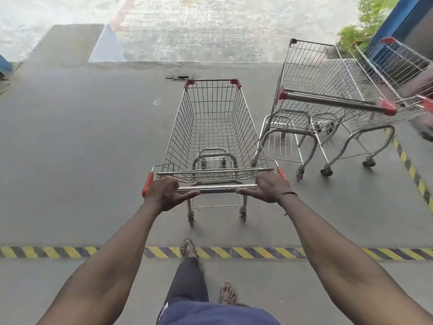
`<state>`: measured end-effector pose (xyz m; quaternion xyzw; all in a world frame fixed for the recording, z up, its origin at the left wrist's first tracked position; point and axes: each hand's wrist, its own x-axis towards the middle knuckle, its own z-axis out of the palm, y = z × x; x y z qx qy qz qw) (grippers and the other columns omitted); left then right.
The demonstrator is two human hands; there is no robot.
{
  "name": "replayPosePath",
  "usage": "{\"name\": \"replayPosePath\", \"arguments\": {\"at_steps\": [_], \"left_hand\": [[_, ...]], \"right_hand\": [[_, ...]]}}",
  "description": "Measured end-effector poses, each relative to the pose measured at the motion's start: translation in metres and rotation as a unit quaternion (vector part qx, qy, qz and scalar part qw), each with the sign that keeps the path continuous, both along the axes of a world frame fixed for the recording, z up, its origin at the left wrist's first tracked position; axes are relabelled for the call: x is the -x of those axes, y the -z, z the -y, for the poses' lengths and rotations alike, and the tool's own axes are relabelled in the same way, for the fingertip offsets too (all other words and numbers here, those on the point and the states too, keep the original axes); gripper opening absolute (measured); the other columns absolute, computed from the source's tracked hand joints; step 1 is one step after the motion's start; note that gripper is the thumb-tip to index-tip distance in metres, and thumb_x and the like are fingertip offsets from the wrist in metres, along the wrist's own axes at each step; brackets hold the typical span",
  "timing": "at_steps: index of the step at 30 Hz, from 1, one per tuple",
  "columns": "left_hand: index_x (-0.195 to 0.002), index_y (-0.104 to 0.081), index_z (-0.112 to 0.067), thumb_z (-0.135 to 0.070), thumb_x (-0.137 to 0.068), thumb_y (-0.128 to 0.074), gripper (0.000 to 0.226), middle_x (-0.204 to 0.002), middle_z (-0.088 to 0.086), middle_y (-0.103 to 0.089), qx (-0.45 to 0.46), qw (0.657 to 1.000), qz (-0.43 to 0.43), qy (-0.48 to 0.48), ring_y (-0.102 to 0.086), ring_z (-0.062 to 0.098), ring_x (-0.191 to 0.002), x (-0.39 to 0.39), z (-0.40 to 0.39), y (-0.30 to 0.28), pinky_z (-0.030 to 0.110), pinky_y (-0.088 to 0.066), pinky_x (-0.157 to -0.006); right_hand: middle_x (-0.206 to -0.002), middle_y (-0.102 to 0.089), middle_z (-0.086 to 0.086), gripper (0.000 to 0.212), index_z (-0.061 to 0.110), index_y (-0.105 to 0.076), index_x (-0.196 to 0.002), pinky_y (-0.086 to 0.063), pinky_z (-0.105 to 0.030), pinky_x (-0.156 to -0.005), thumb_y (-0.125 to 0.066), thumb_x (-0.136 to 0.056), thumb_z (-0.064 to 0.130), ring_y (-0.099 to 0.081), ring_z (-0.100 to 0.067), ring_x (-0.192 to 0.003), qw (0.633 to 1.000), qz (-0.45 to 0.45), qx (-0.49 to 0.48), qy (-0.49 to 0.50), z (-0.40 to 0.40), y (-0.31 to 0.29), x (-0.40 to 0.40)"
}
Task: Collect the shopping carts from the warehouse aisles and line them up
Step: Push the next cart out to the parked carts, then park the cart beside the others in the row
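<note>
Both hands, left [166, 193] and right [269, 186], gripping empty chrome wire cart's handle bar [216, 189]; best steered right, square beside parked red-capped carts [328, 102].

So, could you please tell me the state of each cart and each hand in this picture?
Pushed cart: upright, basket empty, held by its handle.
Nearest parked cart: upright, empty, unheld, to the right.
Far cart: upright, beside the parked one, partly cut off.
Left hand: gripping the handle's left end.
Right hand: gripping the handle's right end.
</note>
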<state>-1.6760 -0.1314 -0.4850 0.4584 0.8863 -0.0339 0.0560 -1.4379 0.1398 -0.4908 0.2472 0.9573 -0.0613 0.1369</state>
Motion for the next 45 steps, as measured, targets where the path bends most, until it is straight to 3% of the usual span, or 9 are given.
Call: {"name": "replayPosePath", "arguments": {"at_steps": [4, 7, 10, 20, 26, 32, 38, 41, 45], "left_hand": [[-0.051, -0.059, -0.014, -0.108, -0.072, -0.020, 0.104, -0.054, -0.008, -0.056, -0.002, 1.000, -0.005, 0.026, -0.064, 0.019, -0.062, 0.074, -0.055, 0.001, 0.056, -0.039, -0.114], [-0.053, -0.061, -0.014, -0.109, -0.070, -0.018, 0.105, -0.056, -0.009, -0.057, 0.003, 0.999, -0.003, 0.035, -0.067, 0.017, -0.067, 0.134, -0.097, 0.002, 0.057, -0.025, -0.121], [-0.054, -0.060, -0.012, -0.110, -0.067, -0.016, 0.108, -0.056, -0.009, -0.058, 0.018, 0.999, 0.011, 0.049, -0.065, 0.017, -0.066, 0.190, -0.139, 0.001, 0.058, -0.020, -0.123], [-0.051, -0.055, -0.008, -0.110, -0.067, -0.018, 0.109, -0.050, -0.004, -0.056, 0.014, 0.996, 0.002, 0.091, -0.065, 0.021, -0.064, 0.316, -0.264, 0.006, 0.055, -0.019, -0.122], [-0.050, -0.055, -0.009, -0.110, -0.068, -0.019, 0.109, -0.048, -0.004, -0.054, 0.002, 0.996, -0.007, 0.093, -0.066, 0.022, -0.062, 0.351, -0.323, 0.013, 0.054, -0.024, -0.120], [-0.050, -0.058, -0.011, -0.110, -0.067, -0.018, 0.109, -0.049, -0.003, -0.056, -0.002, 0.998, -0.010, 0.069, -0.067, 0.023, -0.062, 0.354, -0.364, 0.013, 0.050, -0.031, -0.116], [-0.051, -0.057, -0.013, -0.109, -0.069, -0.017, 0.106, -0.053, -0.003, -0.057, 0.009, 0.998, -0.025, 0.049, -0.066, 0.022, -0.062, 0.348, -0.385, 0.014, 0.048, -0.036, -0.111], [-0.050, -0.057, -0.015, -0.109, -0.069, -0.018, 0.104, -0.050, -0.003, -0.053, 0.000, 0.999, -0.013, 0.039, -0.064, 0.024, -0.060, 0.345, -0.389, 0.019, 0.041, -0.048, -0.093], [-0.053, -0.058, -0.017, -0.107, -0.073, -0.024, 0.098, -0.052, -0.002, -0.050, 0.003, 0.999, 0.009, 0.031, -0.062, 0.026, -0.062, 0.339, -0.393, 0.014, 0.038, -0.049, -0.076]], "right_hand": [[-0.077, -0.065, 0.005, 0.107, 0.020, -0.063, -0.067, -0.019, -0.066, -0.124, -0.012, -0.066, 0.113, -0.067, -0.020, -0.085, 0.999, -0.002, 0.002, 0.032, -0.045, 0.005, 0.065], [-0.082, -0.068, 0.004, 0.104, 0.022, -0.063, -0.070, -0.022, -0.065, -0.123, -0.014, -0.066, 0.113, -0.068, -0.022, -0.091, 0.998, -0.006, 0.004, 0.059, -0.076, 0.006, 0.115], [-0.078, -0.064, 0.004, 0.101, 0.020, -0.060, -0.069, -0.031, -0.064, -0.120, -0.016, -0.069, 0.111, -0.066, -0.023, -0.084, 0.997, 0.004, 0.010, 0.074, -0.103, 0.001, 0.158], [-0.066, -0.054, 0.006, 0.100, 0.020, -0.052, -0.059, -0.019, -0.066, -0.124, -0.014, -0.064, 0.112, -0.057, -0.020, -0.071, 0.992, 0.015, 0.022, 0.124, -0.201, -0.007, 0.264], [-0.067, -0.050, 0.006, 0.101, 0.020, -0.047, -0.062, -0.039, -0.063, -0.116, -0.007, -0.060, 0.112, -0.049, -0.014, -0.063, 0.993, 0.014, 0.036, 0.111, -0.261, -0.007, 0.298], [-0.064, -0.056, 0.001, 0.105, 0.019, -0.048, -0.060, -0.059, -0.051, -0.086, -0.005, -0.058, 0.115, -0.054, -0.017, -0.058, 0.995, 0.021, 0.039, 0.094, -0.318, -0.004, 0.312], [-0.066, -0.055, 0.002, 0.101, 0.018, -0.051, -0.061, -0.045, -0.038, -0.058, -0.014, -0.065, 0.111, -0.050, -0.013, -0.057, 0.998, 0.030, 0.018, 0.056, -0.352, -0.009, 0.318], [-0.064, -0.056, 0.002, 0.096, 0.018, -0.053, -0.061, -0.043, -0.038, -0.062, -0.023, -0.071, 0.108, -0.050, -0.014, -0.057, 0.998, 0.033, 0.004, 0.045, -0.364, -0.009, 0.321], [-0.061, -0.058, 0.003, 0.093, 0.018, -0.050, -0.058, -0.048, -0.051, -0.096, -0.026, -0.076, 0.106, -0.054, -0.015, -0.058, 0.998, 0.046, 0.016, 0.026, -0.378, -0.007, 0.326]]}}
